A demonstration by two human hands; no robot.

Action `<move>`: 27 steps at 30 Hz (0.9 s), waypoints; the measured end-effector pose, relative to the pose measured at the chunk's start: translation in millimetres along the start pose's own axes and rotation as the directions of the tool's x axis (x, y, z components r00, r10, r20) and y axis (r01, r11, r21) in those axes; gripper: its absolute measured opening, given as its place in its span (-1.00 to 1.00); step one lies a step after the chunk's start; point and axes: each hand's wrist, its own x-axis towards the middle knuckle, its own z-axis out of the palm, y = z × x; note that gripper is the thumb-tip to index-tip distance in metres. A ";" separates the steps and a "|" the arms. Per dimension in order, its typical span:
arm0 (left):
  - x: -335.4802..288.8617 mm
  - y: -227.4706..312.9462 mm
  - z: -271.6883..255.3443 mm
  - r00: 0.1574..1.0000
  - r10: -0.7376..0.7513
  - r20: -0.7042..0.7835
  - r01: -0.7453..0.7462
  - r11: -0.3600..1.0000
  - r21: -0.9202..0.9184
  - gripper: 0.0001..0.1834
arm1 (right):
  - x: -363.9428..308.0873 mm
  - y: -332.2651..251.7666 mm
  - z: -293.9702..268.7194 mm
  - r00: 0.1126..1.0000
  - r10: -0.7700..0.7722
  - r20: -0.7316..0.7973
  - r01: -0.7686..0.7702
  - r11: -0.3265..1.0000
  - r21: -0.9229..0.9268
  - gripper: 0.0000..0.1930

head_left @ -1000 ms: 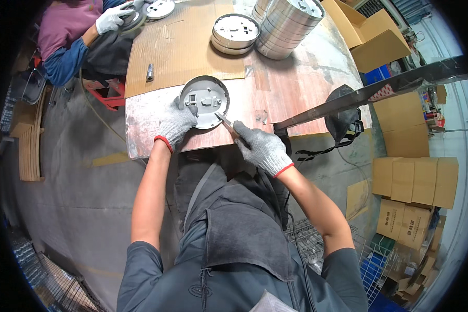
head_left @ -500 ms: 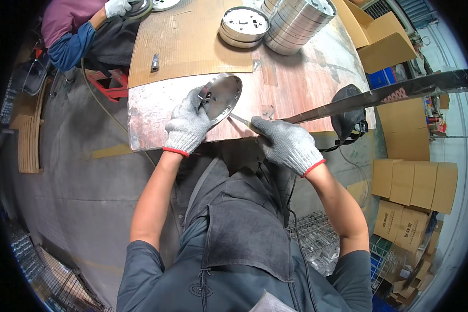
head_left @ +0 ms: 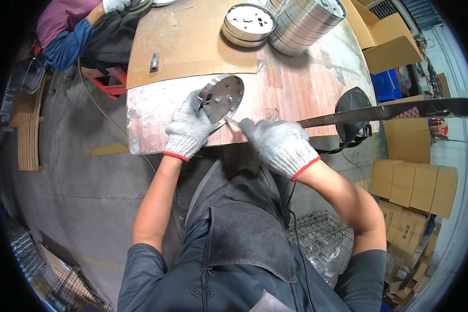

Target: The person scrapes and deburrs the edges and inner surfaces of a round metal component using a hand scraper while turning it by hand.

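My left hand (head_left: pixel 186 125), in a grey knit glove with a red cuff, grips a round metal disc (head_left: pixel 224 99). The disc is tilted up over the table's front edge; small slots and notches line its rim. My gloved right hand (head_left: pixel 276 143), a little blurred, is closed round a long, flat dark tool (head_left: pixel 379 112). Its thin light tip sticks out past my fingers and meets the disc's lower right rim; whether they touch is hard to tell. The tool's wide end stretches far right.
Stacked metal rings (head_left: pixel 309 26) and a shorter stack (head_left: pixel 248 25) stand at the back. A small metal cylinder (head_left: pixel 154 62) lies on a cardboard sheet (head_left: pixel 192 41). A black mask-like item (head_left: pixel 352 106) sits at the right. A co-worker's gloved hand (head_left: pixel 115 5) shows far left; cartons (head_left: pixel 411 184) line the right.
My right hand has shifted slightly left and down, and its elbow has swung outward. The tool's far end has dropped. The disc has turned slightly in my left hand.
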 end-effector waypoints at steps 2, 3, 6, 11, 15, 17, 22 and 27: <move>2.1 -8.1 1.7 1.000 -0.005 -0.003 0.005 1.000 -0.011 -0.61 | -1.0 -4.7 1.6 1.000 0.006 0.001 -0.006 0.995 -0.098 -0.58; 3.3 -11.4 2.3 1.000 -0.011 -0.014 0.010 1.000 -0.018 -0.66 | -1.4 -3.0 0.1 0.999 0.015 0.042 -0.014 1.000 -0.016 -0.58; 5.5 -23.3 -1.7 0.989 -0.143 0.025 0.144 0.989 -0.032 -0.67 | -0.8 -1.5 7.6 0.985 0.055 0.165 -0.071 0.993 0.091 -0.62; 22.1 -14.3 -9.5 0.981 -0.167 0.099 0.150 0.976 0.158 -0.64 | -10.5 12.6 53.9 0.982 0.178 -0.066 -0.123 0.860 0.496 -0.69; 26.6 -44.6 -4.6 0.973 -0.186 0.138 0.169 0.978 0.121 -0.69 | -10.9 5.0 86.6 0.963 0.244 -0.115 -0.144 0.825 0.546 -0.54; 25.6 -40.0 -3.2 0.944 -0.264 0.197 0.249 0.964 0.098 -0.69 | -7.7 4.8 88.6 0.957 0.249 -0.151 -0.120 0.811 0.573 -0.55; 2.7 -8.9 1.6 0.984 -0.173 -0.040 0.177 0.976 0.126 -0.66 | -13.2 10.5 54.5 0.946 0.220 -0.240 -0.062 0.846 0.529 -0.57; -3.2 10.3 0.3 0.996 -0.076 -0.034 0.079 0.992 0.098 -0.69 | -24.6 18.3 22.7 0.977 0.138 -0.164 -0.085 0.952 0.293 -0.71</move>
